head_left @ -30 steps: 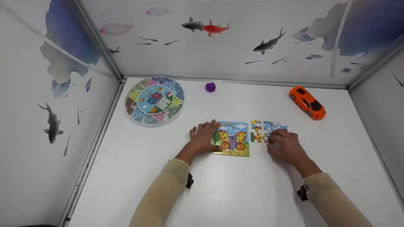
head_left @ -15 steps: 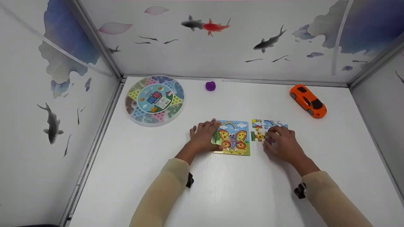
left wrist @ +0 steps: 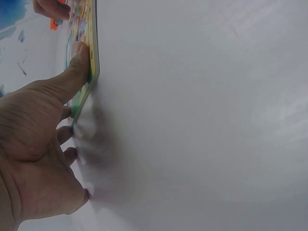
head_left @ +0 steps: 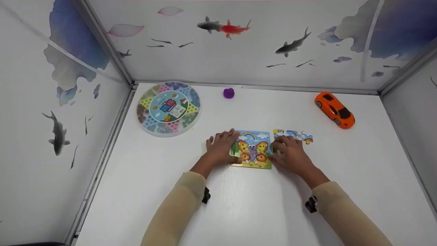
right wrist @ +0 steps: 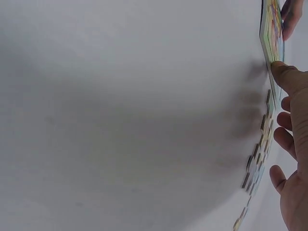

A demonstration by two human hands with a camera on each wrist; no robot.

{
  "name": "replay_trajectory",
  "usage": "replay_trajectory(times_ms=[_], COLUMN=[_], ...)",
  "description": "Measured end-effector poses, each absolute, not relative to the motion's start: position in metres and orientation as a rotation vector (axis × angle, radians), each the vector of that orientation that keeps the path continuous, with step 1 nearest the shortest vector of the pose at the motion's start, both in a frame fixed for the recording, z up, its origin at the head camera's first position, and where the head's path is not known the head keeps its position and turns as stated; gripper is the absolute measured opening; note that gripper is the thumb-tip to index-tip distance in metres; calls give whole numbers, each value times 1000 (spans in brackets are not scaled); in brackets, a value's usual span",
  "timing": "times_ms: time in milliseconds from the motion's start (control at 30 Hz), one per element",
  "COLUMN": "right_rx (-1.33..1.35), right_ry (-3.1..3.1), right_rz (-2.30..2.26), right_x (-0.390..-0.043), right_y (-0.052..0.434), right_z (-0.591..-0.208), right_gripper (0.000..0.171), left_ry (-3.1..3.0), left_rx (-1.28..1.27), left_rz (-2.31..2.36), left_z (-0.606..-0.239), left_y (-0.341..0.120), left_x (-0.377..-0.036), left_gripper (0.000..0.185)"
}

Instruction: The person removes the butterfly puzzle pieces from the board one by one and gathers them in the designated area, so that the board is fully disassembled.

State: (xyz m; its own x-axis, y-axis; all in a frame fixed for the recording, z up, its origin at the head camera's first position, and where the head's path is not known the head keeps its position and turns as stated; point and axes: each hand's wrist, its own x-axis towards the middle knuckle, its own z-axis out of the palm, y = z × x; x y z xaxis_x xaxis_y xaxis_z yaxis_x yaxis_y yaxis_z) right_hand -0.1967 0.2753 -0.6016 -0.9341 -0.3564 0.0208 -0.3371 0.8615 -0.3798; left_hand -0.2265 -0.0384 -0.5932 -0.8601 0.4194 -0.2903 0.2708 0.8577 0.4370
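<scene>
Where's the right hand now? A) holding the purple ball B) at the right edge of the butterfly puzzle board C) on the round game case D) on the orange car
B: the right hand lies over the loose pieces, its thumb touching the right edge of the puzzle board; the car sits apart.

Plain white tabletop boxed in on three sides by white walls printed with ink-style fish, pink petals and blue washes, metal strips at the corners.
</scene>
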Motion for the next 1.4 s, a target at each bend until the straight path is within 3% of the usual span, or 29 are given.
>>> replay_trajectory(times_ms=[433, 767, 1400], right_rx=[-682, -661, -627], right_ry=[3027, 2990, 2944], right_rz=[-534, -484, -339], right_x=[-199, -200, -199], right_y=[251, 237, 225], right_z=[-604, -600, -593], right_gripper=[47, 41, 46], left_ry=[2656, 2661, 2648], left_rx=[535, 528, 515], left_rz=[573, 560, 582], left_z=[-590, -589, -589], left_y=[-40, -39, -38], left_x=[-224, -224, -224], left_gripper=[104, 103, 103])
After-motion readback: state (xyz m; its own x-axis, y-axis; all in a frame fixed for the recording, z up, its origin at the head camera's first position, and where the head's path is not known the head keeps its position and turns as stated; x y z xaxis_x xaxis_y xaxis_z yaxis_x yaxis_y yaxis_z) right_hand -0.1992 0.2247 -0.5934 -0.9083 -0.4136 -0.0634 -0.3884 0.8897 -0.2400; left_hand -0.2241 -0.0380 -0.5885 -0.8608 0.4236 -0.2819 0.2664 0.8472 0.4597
